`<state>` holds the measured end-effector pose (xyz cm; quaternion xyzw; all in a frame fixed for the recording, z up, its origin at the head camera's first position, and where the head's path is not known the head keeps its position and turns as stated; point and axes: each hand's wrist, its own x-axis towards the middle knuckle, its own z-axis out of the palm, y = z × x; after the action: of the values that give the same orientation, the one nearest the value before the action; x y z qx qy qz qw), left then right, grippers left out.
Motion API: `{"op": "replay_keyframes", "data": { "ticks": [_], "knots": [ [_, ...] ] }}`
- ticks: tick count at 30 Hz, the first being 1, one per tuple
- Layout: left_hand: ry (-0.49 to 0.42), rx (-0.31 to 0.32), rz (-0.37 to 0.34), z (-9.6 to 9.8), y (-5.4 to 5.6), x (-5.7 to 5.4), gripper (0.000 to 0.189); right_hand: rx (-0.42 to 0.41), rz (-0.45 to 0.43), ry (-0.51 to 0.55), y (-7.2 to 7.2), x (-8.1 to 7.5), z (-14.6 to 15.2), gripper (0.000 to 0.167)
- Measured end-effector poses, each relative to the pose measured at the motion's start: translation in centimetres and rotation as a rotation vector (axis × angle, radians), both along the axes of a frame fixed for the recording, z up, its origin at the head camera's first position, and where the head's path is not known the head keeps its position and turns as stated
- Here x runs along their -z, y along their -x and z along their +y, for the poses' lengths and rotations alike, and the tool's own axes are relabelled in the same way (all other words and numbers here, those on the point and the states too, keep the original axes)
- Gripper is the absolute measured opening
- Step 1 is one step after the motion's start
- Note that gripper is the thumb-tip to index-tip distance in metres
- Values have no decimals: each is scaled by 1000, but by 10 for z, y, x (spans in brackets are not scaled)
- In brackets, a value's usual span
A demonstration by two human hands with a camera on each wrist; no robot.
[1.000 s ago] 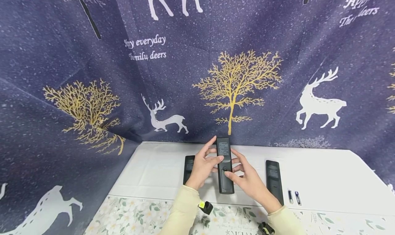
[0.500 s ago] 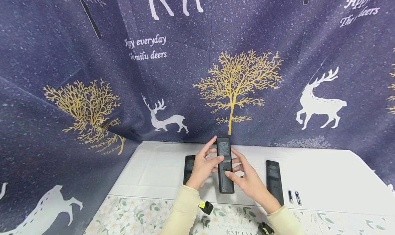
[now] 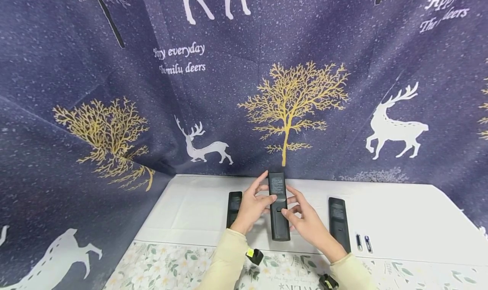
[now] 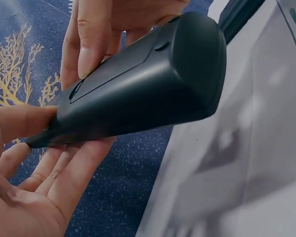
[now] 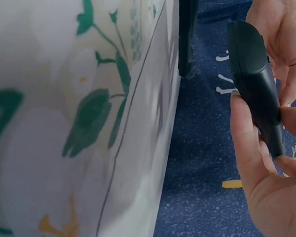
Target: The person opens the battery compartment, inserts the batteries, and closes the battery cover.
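A black remote control (image 3: pixel 280 228) is held up between both hands, its back with a printed label and a battery cover facing up. My left hand (image 3: pixel 251 206) grips its left side, thumb across the back and fingers beneath. My right hand (image 3: pixel 308 223) holds the right edge, with its thumb at the notch of the battery cover. In the left wrist view, the cover (image 4: pixel 118 69) sits flush in the remote, and a right-hand fingertip touches it by the notch. The right wrist view shows the remote (image 5: pixel 254 74) from its end, fingers supporting it underneath.
A second black remote (image 3: pixel 234 203) lies on the white table (image 3: pixel 190 214), partly behind the left hand. Another remote (image 3: pixel 337 220) lies to the right, partly covered by the right wrist. Beside it are two small battery-like cylinders (image 3: pixel 367 244). A deer-patterned cloth (image 3: pixel 244 91) hangs behind.
The held remote has dropped slightly toward me. My right thumb has shifted a little up and to the right on its back. The left hand keeps its grip.
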<state>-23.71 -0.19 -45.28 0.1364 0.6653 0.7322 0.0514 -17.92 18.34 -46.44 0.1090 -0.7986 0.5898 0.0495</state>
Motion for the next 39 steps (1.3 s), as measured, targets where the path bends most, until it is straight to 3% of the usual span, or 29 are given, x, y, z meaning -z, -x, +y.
{"op": "replay_keyframes", "data": {
  "ticks": [9, 19, 30, 39],
  "knots": [
    [61, -44, 4, 4, 3, 11, 78, 26, -68, -35, 4, 8, 1, 71],
    [84, -23, -6, 7, 7, 27, 78, -33, -164, -74, 5, 14, 5, 84],
    [125, -30, -57, 9, 8, 36, 82, -73, -217, -88, 6, 17, 9, 88],
    [120, -17, -54, 10, 7, 40, 83, -71, -245, -84, 6, 18, 9, 89]
  ]
}}
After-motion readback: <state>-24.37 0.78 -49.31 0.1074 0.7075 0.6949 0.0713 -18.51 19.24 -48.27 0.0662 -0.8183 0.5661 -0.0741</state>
